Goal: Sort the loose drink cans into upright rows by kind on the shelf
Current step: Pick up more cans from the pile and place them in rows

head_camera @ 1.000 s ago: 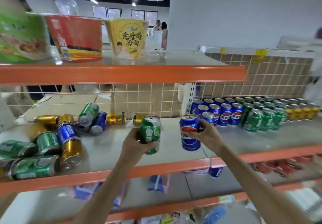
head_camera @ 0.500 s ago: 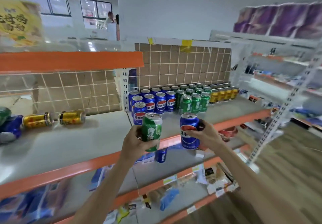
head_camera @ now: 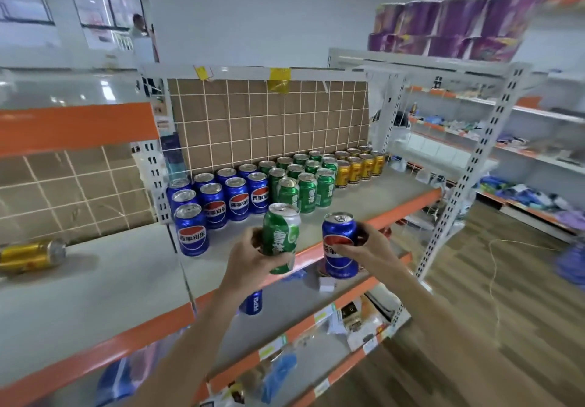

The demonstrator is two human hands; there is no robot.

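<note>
My left hand (head_camera: pixel 250 256) grips the green can (head_camera: pixel 281 237) mid-body | my right hand (head_camera: pixel 368 248) grips the blue can (head_camera: pixel 339 245) likewise | both upright, in front of the shelf (head_camera: pixel 411 199) rows | probably rigid, slick, dentable: hold the sides.

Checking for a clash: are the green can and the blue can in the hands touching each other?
Apart. The head view shows shelf surface between the green can and the blue can.
</note>
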